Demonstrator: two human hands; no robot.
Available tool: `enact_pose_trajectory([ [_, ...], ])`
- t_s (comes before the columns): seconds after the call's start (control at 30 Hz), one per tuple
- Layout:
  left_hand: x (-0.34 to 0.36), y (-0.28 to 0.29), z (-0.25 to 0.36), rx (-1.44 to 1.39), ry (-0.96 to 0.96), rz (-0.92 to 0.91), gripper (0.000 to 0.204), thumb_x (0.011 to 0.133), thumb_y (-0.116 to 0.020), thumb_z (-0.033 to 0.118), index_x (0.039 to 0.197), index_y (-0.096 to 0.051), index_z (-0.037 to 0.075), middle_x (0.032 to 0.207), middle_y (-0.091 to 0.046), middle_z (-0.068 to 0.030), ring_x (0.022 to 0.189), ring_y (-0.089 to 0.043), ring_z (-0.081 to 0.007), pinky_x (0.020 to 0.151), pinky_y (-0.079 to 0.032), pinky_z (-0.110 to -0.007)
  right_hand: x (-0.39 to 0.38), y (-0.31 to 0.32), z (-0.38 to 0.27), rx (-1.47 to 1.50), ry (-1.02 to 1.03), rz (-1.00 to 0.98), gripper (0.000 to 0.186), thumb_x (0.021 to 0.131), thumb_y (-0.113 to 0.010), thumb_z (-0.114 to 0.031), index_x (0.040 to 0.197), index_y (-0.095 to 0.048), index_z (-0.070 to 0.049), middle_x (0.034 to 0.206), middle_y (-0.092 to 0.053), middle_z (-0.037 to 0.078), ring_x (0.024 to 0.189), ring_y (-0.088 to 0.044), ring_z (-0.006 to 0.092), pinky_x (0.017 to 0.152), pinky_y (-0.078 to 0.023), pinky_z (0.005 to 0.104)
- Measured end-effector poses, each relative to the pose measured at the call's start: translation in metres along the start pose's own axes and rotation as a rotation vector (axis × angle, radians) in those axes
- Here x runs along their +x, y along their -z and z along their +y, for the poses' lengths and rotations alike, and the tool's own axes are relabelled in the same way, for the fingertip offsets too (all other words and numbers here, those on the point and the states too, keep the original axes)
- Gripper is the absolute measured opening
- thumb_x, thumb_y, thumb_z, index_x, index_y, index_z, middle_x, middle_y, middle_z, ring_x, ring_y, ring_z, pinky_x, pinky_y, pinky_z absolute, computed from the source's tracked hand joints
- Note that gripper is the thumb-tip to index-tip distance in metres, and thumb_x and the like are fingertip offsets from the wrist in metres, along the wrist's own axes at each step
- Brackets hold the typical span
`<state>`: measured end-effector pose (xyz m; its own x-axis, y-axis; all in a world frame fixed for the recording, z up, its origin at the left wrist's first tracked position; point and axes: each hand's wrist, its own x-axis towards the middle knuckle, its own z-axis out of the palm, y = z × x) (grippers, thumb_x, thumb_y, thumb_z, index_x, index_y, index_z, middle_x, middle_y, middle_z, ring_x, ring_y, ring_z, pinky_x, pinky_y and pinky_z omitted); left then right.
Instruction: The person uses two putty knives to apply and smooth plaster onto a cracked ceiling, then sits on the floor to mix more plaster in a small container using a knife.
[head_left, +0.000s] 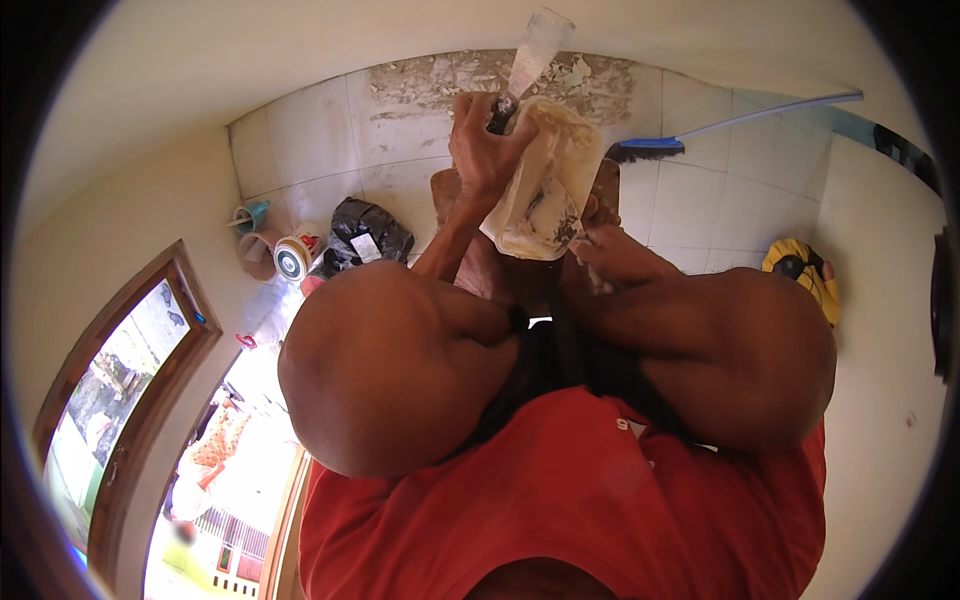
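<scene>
A putty knife (538,50) with a whitish, smeared blade and a dark handle points up and away from me. The fingers of my left hand (488,145) are wrapped round its handle, beside the far left rim of a tub. This rectangular, cream-coloured plastic tub (575,140) is tilted and coated inside with dried putty. In its near end lies a pale, flat patch (550,215) with dark spots, whose kind I cannot make out. My right hand (605,245) grips the tub at its near right side, fingers partly hidden. Brown wood (445,195), perhaps a low stool, shows under the tub.
Scraps and grey dust (420,85) cover the tiles along the wall. A blue broom (650,148) lies to the right. At left stand a black plastic bag (368,235), a paint pail (292,258) and a teal cup (252,215). A yellow-black bag (805,275) sits right.
</scene>
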<state>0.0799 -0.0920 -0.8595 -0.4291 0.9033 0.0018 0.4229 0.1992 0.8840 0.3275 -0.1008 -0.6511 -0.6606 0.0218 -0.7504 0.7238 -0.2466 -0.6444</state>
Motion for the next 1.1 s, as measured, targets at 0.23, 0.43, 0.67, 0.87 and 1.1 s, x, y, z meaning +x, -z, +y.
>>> enact_pose_trajectory([
  [0.23, -0.006, -0.006, -0.03, -0.181, 0.088, 0.082, 0.036, 0.073, -0.077, 0.019, 0.098, -0.062, -0.002, 0.094, -0.056, -0.0128, 0.077, -0.059, -0.0266, 0.07, -0.049, -0.037, 0.059, 0.008, 0.032, 0.338, -0.08, 0.101, 0.026, 0.095, -0.055, -0.024, 0.089, -0.059, 0.001, 0.063, -0.061, 0.013, 0.051, -0.058, 0.0184, 0.046, -0.046, 0.0291],
  [0.43, -0.016, 0.012, -0.056, -0.394, 0.241, 0.069, 0.031, 0.085, -0.07, 0.02, 0.102, -0.06, -0.004, 0.092, -0.056, -0.0069, 0.08, -0.055, -0.0159, 0.067, -0.048, -0.03, 0.107, 0.014, 0.046, 0.576, -0.084, 0.141, 0.025, 0.096, -0.055, -0.023, 0.086, -0.059, 0.0, 0.061, -0.06, 0.011, 0.047, -0.056, 0.0153, 0.043, -0.045, 0.0265],
  [0.67, -0.023, 0.022, -0.065, -0.509, 0.275, 0.015, 0.033, 0.094, -0.054, 0.034, 0.102, -0.059, 0.002, 0.09, -0.056, -0.0024, 0.085, -0.049, -0.0131, 0.078, -0.042, -0.029, 0.119, 0.029, 0.054, 0.548, -0.031, 0.179, 0.029, 0.098, -0.05, -0.028, 0.083, -0.057, -0.004, 0.057, -0.057, 0.007, 0.039, -0.05, 0.0109, 0.036, -0.039, 0.0231],
  [0.87, -0.038, 0.03, -0.06, -0.533, 0.301, 0.038, 0.043, 0.095, -0.055, 0.038, 0.113, -0.056, 0.0, 0.097, -0.06, -0.0088, 0.091, -0.052, -0.0168, 0.083, -0.044, -0.033, 0.12, 0.028, 0.055, 0.388, -0.144, 0.182, 0.032, 0.096, -0.051, -0.032, 0.088, -0.056, -0.002, 0.056, -0.056, 0.006, 0.042, -0.054, 0.0129, 0.038, -0.043, 0.0289],
  [1.1, -0.049, 0.043, -0.059, -0.454, 0.338, 0.047, 0.042, 0.095, -0.049, 0.038, 0.111, -0.055, 0.0, 0.097, -0.058, -0.0083, 0.09, -0.05, -0.0176, 0.084, -0.042, -0.032, 0.119, 0.024, 0.037, 0.274, -0.16, 0.243, 0.029, 0.099, -0.049, -0.03, 0.095, -0.054, -0.001, 0.062, -0.058, 0.007, 0.042, -0.053, 0.0128, 0.037, -0.041, 0.0275],
])
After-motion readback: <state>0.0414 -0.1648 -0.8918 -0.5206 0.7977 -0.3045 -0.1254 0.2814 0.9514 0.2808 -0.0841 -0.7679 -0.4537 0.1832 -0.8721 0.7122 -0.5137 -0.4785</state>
